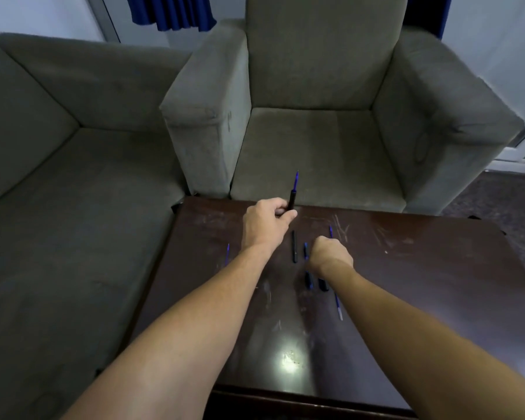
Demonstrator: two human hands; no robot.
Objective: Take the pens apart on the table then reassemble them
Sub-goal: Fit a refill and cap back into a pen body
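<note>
My left hand (267, 221) grips a black pen barrel (292, 199) near the table's far edge, with a blue refill (296, 179) sticking up out of it. My right hand (331, 254) is fisted low over the table's middle, and a thin blue refill (331, 231) pokes out past it; whether the hand holds it I cannot tell. On the dark wooden table (406, 283) lie a black barrel (294, 247), a short blue piece (305, 250), two black caps (309, 280) (323, 284), a blue refill (338, 304) and, far left, another blue refill (227, 253).
A grey armchair (315, 140) stands right behind the table's far edge. A grey sofa (58, 192) runs along the table's left side. Blue curtains (170, 10) hang at the back. Light glares off the table's near part (290, 359).
</note>
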